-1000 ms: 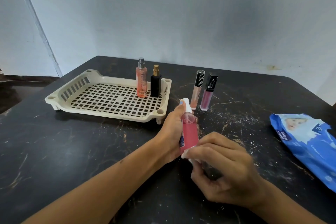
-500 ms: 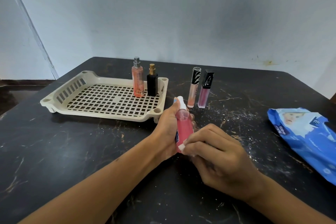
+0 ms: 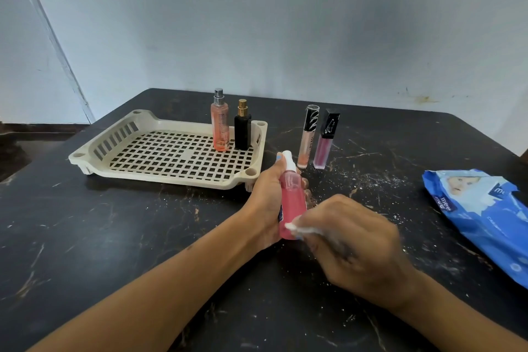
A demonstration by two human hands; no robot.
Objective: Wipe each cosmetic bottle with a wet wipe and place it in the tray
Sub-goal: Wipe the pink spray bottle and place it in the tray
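**A:** Where is the bottle being cleaned?

**B:** The pink spray bottle (image 3: 292, 203) is up off the table (image 3: 114, 237), roughly upright with its white nozzle on top, just in front of the near right corner of the tray (image 3: 160, 177). The left hand (image 3: 267, 197) has it from the left side, the grip wrapped round the body, thumb up near the nozzle and fingertips showing on the far side.

**A:** And the other hand?

**B:** The right hand (image 3: 351, 240) pinches a small white wet wipe (image 3: 303, 228) in a narrow grip and presses it against the lower part of the bottle. That hand is a little blurred.

**A:** What already sits in the tray?

**B:** Two bottles stand upright in its far right corner: a peach spray bottle (image 3: 220, 126) with a silver top, and just beside it on the right a black bottle (image 3: 243, 130) with a gold top.

**A:** And outside it?

**B:** Two lip gloss tubes stand on the table right of the tray, close together: a nude one (image 3: 306, 140) with a patterned cap and a pink one (image 3: 324, 143) with a black cap. Well apart on the right lies the blue wipes pack (image 3: 480, 214), flat, partly cut off by the edge.
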